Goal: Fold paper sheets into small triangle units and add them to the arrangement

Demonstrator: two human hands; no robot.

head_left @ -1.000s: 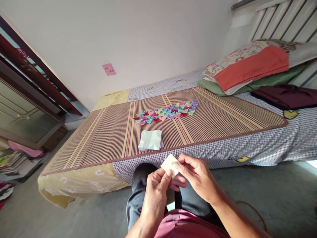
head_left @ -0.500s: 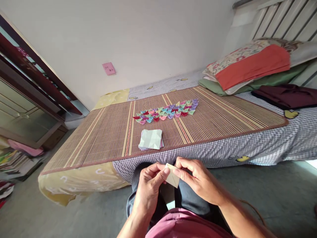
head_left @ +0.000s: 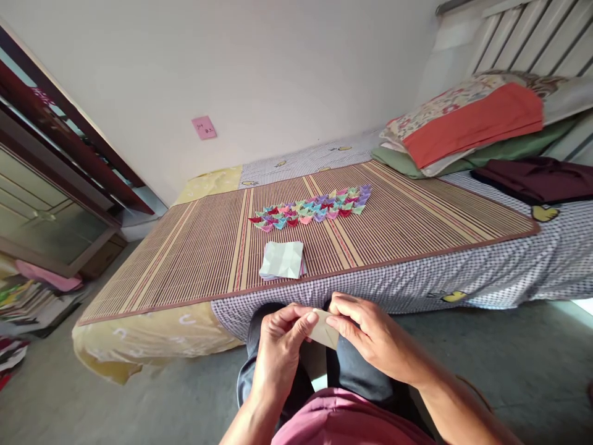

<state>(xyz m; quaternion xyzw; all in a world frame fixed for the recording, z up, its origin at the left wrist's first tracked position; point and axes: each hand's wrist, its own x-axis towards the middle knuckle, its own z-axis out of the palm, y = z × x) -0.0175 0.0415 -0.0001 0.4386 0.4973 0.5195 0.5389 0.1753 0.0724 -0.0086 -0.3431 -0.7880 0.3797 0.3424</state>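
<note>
A small folded piece of pale cream paper (head_left: 325, 332) is held above my lap, between both hands. My left hand (head_left: 282, 337) pinches its left upper corner between thumb and fingers. On the other side, my right hand (head_left: 364, 330) grips the upper right edge, its thumb lying on the front face. Fingers hide part of the paper's top edge. Ahead on the bed mat lies a stack of creased pale paper squares (head_left: 281, 260). Beyond the stack stand rows of small folded paper shapes (head_left: 308, 209) in several colours.
A striped mat (head_left: 199, 247) covers the bed, over a checked sheet (head_left: 500, 272). Pillows with an orange cover (head_left: 477, 127) and a dark folded cloth (head_left: 532, 179) lie at the right. A pink note (head_left: 204, 127) is on the wall.
The paper has tilted slightly, and its lower corner has shifted a little to the right. Both hands keep their hold and have barely moved.
</note>
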